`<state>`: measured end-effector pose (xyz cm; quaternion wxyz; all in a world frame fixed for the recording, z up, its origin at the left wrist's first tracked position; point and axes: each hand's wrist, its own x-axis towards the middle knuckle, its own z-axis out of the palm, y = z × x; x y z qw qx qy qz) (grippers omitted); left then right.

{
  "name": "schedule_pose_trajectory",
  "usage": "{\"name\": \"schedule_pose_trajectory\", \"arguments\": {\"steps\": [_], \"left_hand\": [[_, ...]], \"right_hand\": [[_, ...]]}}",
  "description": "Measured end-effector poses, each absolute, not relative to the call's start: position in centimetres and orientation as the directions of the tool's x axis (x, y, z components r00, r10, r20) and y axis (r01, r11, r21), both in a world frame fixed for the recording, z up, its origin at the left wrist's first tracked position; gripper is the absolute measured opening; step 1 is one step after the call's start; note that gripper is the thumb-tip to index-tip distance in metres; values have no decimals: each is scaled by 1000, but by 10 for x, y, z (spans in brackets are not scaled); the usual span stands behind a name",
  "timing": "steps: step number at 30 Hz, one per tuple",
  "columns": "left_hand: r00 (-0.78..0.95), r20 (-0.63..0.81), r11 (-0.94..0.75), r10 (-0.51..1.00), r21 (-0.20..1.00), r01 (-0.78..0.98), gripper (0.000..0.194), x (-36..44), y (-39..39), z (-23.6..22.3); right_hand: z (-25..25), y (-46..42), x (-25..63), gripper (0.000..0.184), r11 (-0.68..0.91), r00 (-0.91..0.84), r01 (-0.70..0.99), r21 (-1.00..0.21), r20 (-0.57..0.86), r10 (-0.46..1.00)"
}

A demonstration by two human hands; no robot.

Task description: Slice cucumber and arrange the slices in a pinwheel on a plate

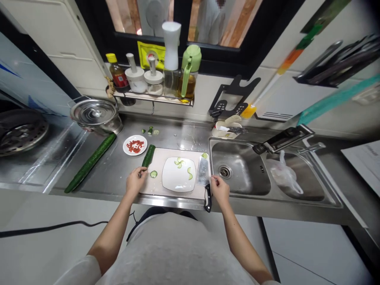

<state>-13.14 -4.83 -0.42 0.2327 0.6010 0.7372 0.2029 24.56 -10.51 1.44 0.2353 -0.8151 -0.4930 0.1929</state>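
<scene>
A pale cutting board (190,193) lies on the steel counter, with my hands at its opposite side edges. My left hand (136,181) is closed at the left edge, fingertips just below a cut length of cucumber (148,155). At the right edge my right hand (220,189) is closed too, its fingers beside the black handle of a kitchen knife (203,170). The knife lies flat on the board, handle over the front edge. A white square plate (175,183) holds several cucumber slices (190,173). One round slice (153,174) rests left of the plate.
A whole cucumber (90,163) and a small plate (126,151) of chopped red pieces are on the left. Cucumber scraps (150,130) lie behind. A lidded steel pot (101,118) stands back left, a double sink (237,174) right. Seasoning bottles fill a shelf (154,97).
</scene>
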Motion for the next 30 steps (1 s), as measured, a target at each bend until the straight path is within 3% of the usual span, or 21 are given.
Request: {"name": "schedule_pose_trajectory", "arguments": {"steps": [12, 21, 30], "left_hand": [[-193, -216, 259, 957, 338, 905, 34, -101, -53, -9], [-127, -234, 195, 964, 298, 934, 28, -96, -54, -8], [-100, -247, 182, 964, 335, 925, 16, -95, -47, -9]], "right_hand": [[9, -92, 222, 52, -305, 318, 731, -611, -92, 944], [7, -94, 213, 51, -298, 280, 741, -601, -127, 952], [7, -97, 210, 49, -267, 237, 745, -611, -131, 963]]}}
